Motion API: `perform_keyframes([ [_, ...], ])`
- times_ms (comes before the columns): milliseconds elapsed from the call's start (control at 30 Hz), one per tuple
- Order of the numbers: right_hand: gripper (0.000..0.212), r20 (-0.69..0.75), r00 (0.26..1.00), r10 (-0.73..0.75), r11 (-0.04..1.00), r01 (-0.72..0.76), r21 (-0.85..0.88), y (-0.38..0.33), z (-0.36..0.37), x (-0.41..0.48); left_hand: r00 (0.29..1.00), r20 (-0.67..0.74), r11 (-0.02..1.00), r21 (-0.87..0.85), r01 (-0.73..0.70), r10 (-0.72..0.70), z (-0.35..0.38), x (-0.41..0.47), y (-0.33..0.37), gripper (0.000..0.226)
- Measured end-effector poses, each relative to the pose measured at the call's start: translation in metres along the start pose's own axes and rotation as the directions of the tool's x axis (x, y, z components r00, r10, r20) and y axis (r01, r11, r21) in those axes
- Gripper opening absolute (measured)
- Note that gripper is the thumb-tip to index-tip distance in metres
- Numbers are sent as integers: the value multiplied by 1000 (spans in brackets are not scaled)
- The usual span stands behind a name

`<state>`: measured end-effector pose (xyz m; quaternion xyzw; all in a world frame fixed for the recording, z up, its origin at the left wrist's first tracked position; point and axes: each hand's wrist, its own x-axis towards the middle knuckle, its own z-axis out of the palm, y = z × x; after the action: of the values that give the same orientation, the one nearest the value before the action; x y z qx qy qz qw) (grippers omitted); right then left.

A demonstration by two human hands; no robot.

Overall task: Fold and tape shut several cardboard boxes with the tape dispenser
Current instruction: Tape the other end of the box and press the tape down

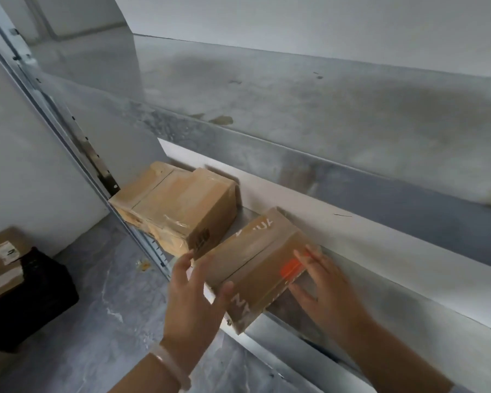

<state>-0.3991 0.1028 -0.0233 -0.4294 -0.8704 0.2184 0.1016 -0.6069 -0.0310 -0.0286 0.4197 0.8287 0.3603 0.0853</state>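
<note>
Cardboard box [255, 259] | left hand [193, 290], right hand [321, 282] hold it | white lettering [240, 304] blurred

The oblong brown cardboard box [255, 268] under my fingers [309, 260] looks matt, with smooth glossy clear tape [248, 248] over it. The second brown cardboard box [176, 199] wears wrinkled shiny tape [176, 221]. The grey metal shelf [352, 114] is dull, mottled and stained.
</note>
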Motion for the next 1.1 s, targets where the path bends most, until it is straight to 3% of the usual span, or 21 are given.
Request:
perform_keyframes([
  [33, 63, -35, 998, 51, 999, -50, 9, -2, 1, -3, 970, -2, 966, 90, -243, 244, -7, 11, 3, 50],
  [67, 59, -54, 993, 109, 993, -107, 39, -4, 4, -5, 895, 120, 878, 178, -445, 429, -9, 23, 4, 44],
  [100, 55, -49, 985, 167, 982, -161, 102, -9, 7, -8, 805, 312, 780, 236, -580, 504, -9, 36, 6, 44],
  [167, 49, -2, 969, 248, 938, -240, 250, -20, 18, -9, 690, 594, 711, 263, -652, 414, -7, 55, 8, 52],
  [200, 47, 26, 960, 277, 907, -270, 324, -25, 25, -8, 671, 635, 704, 271, -656, 381, -7, 60, 5, 54],
  [300, 59, 95, 949, 300, 832, -309, 461, -37, 41, -1, 664, 604, 672, 269, -690, 440, -9, 61, -8, 53],
  [433, 82, 78, 954, 291, 885, -299, 357, -53, 49, 20, 658, 512, 642, 242, -728, 553, -11, 67, -26, 49],
  [633, 74, 91, 934, 346, 858, -354, 373, -68, 56, 48, 571, 467, 540, 215, -814, 675, -17, 79, -47, 43],
  [800, 110, 135, 934, 332, 855, -358, 375, -85, 66, 53, 514, 489, 461, 235, -856, 705, -21, 90, -58, 42],
  [867, 107, 128, 938, 323, 875, -347, 338, -89, 62, 46, 511, 495, 472, 213, -856, 703, -22, 91, -56, 41],
  [967, 85, 51, 932, 358, 904, -360, 232, -92, 46, 20, 505, 448, 504, 133, -853, 738, -18, 89, -34, 41],
  [1100, 66, -226, 858, 462, 883, -470, 23, -77, 13, -41, 366, 345, 400, -31, -916, 864, 2, 79, 23, 43],
])
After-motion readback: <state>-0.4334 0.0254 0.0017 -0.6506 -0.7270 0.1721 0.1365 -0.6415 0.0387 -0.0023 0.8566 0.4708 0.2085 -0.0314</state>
